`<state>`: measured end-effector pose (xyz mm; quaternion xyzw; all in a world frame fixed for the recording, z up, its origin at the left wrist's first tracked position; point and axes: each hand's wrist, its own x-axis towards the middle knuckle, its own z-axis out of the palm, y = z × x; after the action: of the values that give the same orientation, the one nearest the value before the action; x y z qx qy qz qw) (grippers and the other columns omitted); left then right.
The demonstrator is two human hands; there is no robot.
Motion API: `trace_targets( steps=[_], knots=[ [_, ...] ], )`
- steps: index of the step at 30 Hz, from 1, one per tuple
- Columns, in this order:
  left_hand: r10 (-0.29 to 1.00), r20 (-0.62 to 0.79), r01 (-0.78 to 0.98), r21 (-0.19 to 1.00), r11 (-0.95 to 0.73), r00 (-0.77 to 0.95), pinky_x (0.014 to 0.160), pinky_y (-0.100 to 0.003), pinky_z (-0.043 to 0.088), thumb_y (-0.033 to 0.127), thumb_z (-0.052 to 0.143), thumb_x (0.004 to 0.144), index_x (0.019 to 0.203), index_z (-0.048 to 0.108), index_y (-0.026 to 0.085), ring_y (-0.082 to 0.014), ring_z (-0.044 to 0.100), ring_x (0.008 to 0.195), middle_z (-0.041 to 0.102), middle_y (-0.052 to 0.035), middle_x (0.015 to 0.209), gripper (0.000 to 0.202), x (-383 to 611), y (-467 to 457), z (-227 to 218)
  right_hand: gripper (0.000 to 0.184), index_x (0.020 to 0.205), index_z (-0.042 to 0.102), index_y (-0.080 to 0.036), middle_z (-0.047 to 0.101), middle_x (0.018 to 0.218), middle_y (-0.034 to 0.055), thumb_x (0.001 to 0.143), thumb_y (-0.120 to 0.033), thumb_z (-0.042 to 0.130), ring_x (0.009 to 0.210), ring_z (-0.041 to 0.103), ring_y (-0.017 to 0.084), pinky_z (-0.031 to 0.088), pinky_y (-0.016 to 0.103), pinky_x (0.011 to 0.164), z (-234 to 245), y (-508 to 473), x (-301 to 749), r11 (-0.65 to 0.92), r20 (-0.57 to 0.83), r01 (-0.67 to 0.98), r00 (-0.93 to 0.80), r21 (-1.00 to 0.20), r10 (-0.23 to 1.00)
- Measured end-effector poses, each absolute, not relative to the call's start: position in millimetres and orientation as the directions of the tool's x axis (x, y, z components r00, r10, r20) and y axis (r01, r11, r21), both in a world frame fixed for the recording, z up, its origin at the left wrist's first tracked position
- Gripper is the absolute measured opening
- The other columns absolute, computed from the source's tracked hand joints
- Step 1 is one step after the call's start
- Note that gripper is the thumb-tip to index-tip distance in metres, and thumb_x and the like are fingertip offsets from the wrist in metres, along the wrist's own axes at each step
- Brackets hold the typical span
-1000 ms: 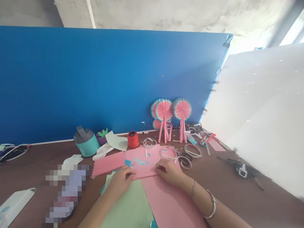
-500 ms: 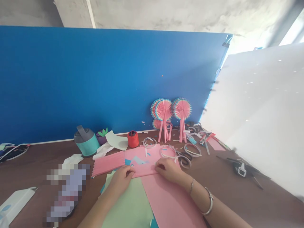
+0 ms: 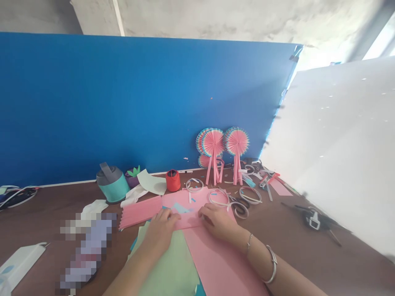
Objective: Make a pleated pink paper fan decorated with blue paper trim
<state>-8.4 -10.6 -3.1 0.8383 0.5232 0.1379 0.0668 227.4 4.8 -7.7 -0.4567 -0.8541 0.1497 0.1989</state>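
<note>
A narrow strip of pink paper [image 3: 190, 221] lies crosswise between my two hands, on top of other sheets. My left hand [image 3: 162, 228] is closed at its left end, thumb and fingers on the paper. At the right end my right hand [image 3: 216, 220] has its fingers bent down and closed on the same paper; the fingertips are partly hidden. Beside my left hand rests a pleated pink paper [image 3: 140, 211]. Under my wrists lie a pale green sheet [image 3: 168, 263] and a large pink sheet [image 3: 226, 263].
Pink pleated paper fans [image 3: 213, 143] on stands are at the back. Coils of white tape [image 3: 249, 195], scissors [image 3: 243, 201] and a red spool [image 3: 173, 181] lie in front of them. A teal container [image 3: 113, 185] stands at the left; a dark cord bundle [image 3: 314, 220] lies at right.
My left hand has shifted slightly up and right, its fingers now further over the paper strip. My right hand has moved slightly left, its fingers lower over the strip.
</note>
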Motion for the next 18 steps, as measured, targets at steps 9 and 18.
trace_targets(
  steps=[9,18],
  knots=[
    [0.729,0.243,0.736,0.077,-0.672,0.640,0.075,-0.033,0.038,-0.006,0.039,0.079,0.102,0.067,0.029,-0.0206,0.048,0.095,0.057,-0.0048,0.096,0.050,-6,-11,-8,0.035,0.095,0.070,-0.025,0.057,0.095,0.0060,0.076,-0.004,0.050,0.084,0.047,0.018,0.031,0.031,0.070,-18,5,225,0.739,0.250,0.647,-0.697,-0.187,0.673],
    [0.834,0.281,0.815,0.218,-0.537,0.475,0.068,-0.033,0.037,-0.008,0.041,0.062,0.056,0.064,0.021,-0.0215,0.052,0.084,0.062,-0.0045,0.079,0.037,-29,0,-5,0.028,0.081,0.066,-0.020,0.059,0.081,0.0056,0.064,-0.005,0.048,0.078,0.048,0.019,0.031,0.032,0.069,0,-2,236,0.669,0.184,0.729,-0.645,-0.144,0.742]
  ],
)
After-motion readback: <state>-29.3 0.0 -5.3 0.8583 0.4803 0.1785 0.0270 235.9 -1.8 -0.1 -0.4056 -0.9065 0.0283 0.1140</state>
